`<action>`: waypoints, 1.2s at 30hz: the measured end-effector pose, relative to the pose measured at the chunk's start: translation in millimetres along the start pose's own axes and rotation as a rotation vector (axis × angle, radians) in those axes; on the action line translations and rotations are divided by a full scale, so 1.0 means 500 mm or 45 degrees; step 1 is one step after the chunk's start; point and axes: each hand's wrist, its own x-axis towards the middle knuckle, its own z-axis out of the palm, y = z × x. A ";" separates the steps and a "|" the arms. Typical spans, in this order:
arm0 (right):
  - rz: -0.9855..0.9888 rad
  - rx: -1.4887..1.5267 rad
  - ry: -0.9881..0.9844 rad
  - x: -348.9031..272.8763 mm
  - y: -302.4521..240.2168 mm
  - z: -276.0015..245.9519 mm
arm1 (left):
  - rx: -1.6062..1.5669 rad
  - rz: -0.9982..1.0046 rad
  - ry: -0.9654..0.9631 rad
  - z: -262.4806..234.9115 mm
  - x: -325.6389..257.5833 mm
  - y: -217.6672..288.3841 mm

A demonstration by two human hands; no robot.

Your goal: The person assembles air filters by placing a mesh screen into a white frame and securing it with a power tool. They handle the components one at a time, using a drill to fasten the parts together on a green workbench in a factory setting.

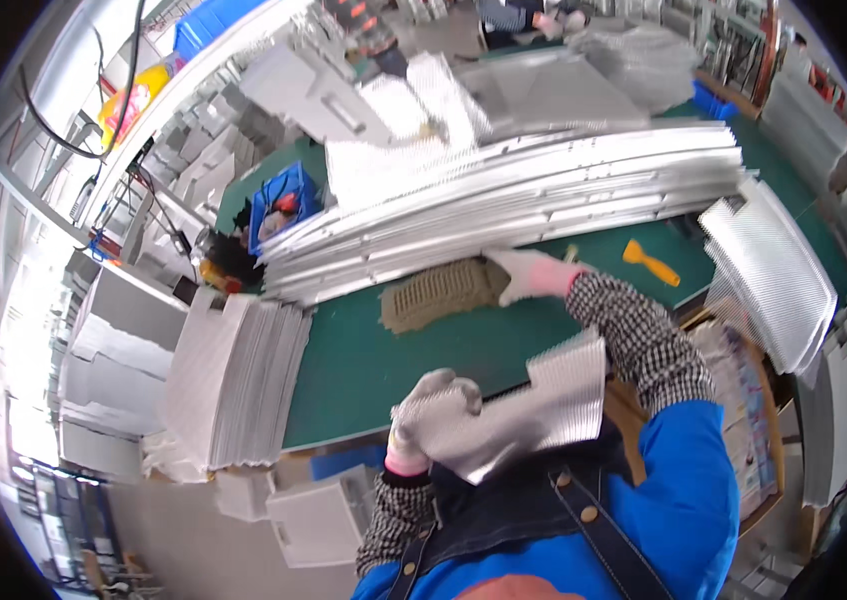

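My left hand (pixel 425 412), in a white knit glove, grips a shiny ribbed metal sheet (pixel 543 400) held close to my chest above the green table (pixel 393 350). Farther out, my gloved right hand (pixel 528 273) reaches across the table and holds the end of a brownish ribbed pad (pixel 438 293) that lies flat on the green surface. Just beyond that hand runs a long pile of silvery metal sheets (pixel 513 205).
A stack of white ribbed sheets (pixel 233 380) sits at the table's left end. Another tilted stack (pixel 773 270) stands at the right. A yellow scraper (pixel 651 262) lies on the table. A blue bin (pixel 283 205) sits at the far left. Another person's hands (pixel 553 20) work at the back.
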 end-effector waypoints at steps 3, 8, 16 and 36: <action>0.230 -0.128 -0.047 -0.020 -0.060 -0.036 | 0.027 0.013 -0.028 -0.014 -0.004 0.000; 0.259 -0.341 -0.114 -0.136 -0.048 -0.095 | 0.031 0.007 -0.004 -0.018 0.007 -0.004; 0.189 0.640 0.298 -0.220 -0.135 -0.309 | 0.147 -0.096 0.348 -0.044 0.072 -0.003; 0.164 0.103 -0.768 -0.108 -0.339 -0.237 | 0.400 -0.051 0.367 -0.075 0.081 0.026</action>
